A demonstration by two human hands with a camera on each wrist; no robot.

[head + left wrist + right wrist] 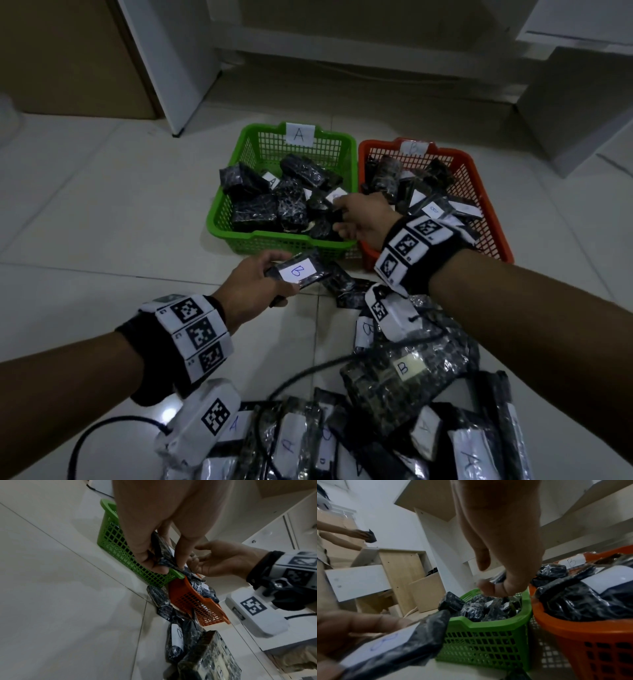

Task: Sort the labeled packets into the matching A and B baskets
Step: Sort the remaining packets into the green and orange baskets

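Observation:
My left hand (274,274) grips a black packet with a white B label (301,270), held low in front of the green basket marked A (222,205). The left wrist view shows its thumb and fingers (150,563) pinching the packet (164,553). My right hand (342,217) hovers over the green basket's near right corner, beside the orange basket marked B (486,205). Its fingers hang relaxed and hold nothing (214,561). Both baskets hold several black packets. In the right wrist view, the green basket (488,626) and orange basket (573,635) lie below the right hand (494,582).
A heap of black packets labelled A and B (404,377) lies on the tiled floor near me, with black cables (308,373) running through it. One loose packet (342,284) lies just before the baskets. White furniture (171,68) stands behind. Another person's hand (358,534) holds a dark packet at far left.

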